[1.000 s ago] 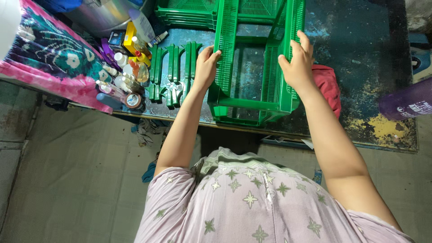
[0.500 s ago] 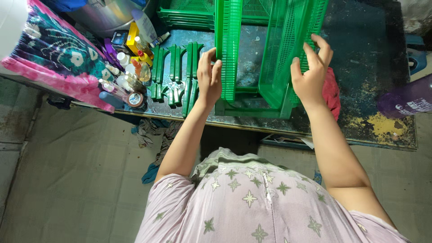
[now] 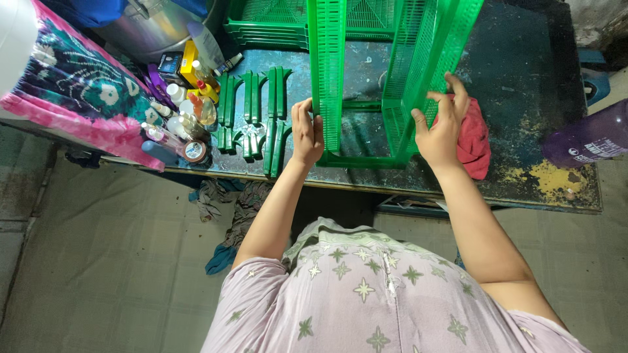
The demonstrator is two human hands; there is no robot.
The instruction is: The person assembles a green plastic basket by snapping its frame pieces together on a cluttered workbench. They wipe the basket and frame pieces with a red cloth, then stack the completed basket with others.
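A green slatted plastic rack [image 3: 366, 78] stands on the dark worn table [image 3: 523, 72], with two upright side panels joined by a bar at the front. My left hand [image 3: 306, 134] grips the lower front edge of the left panel. My right hand [image 3: 441, 124] holds the outer face of the right panel, which leans outward. Several loose green plastic legs [image 3: 255, 114] lie in rows just left of my left hand.
A red cloth [image 3: 476, 140] lies right of my right hand. Bottles and small jars [image 3: 183, 111] crowd the table's left end beside a pink patterned cloth [image 3: 78, 91]. More green trays [image 3: 275, 23] are stacked at the back. A purple bag [image 3: 592, 137] sits far right.
The rack has been tipped up and pulled closer. Both hands slid down the panels toward the front edge, and the right panel now leans outward.
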